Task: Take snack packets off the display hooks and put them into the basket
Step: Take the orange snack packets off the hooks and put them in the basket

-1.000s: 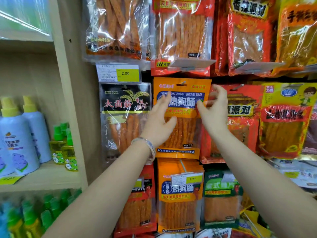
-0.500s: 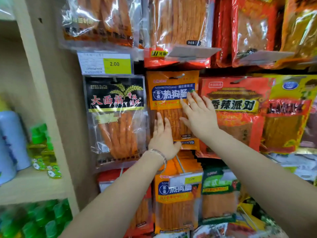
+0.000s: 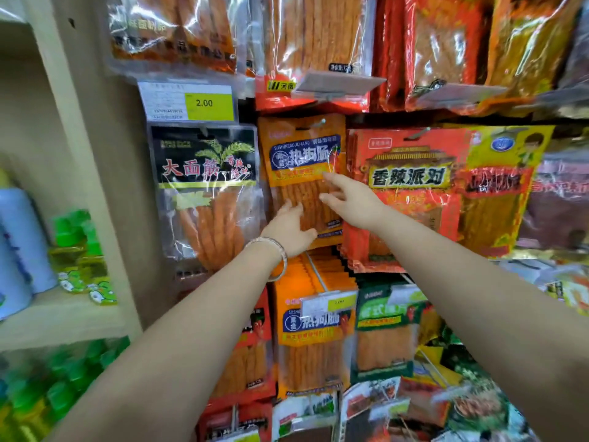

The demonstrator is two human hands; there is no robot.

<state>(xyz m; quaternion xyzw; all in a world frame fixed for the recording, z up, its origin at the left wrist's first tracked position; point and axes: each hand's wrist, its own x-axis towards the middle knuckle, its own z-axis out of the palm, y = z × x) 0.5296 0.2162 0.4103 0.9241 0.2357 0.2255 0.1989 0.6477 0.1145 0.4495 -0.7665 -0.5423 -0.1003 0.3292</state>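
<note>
Right hand (image 3: 353, 202) is loose, fingers straight on the front of the orange snack packet (image 3: 302, 167). Left hand (image 3: 288, 228) lies flat against its lower part, gripping nothing. The packet hangs mid-frame, black packet (image 3: 207, 186) left, red packet (image 3: 411, 193) right.

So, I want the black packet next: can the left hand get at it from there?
Probably yes: the black packet hangs right beside the left hand, with nothing in front of it.

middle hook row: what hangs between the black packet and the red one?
An orange packet, in the head view; left hand and right hand touch it.
</note>
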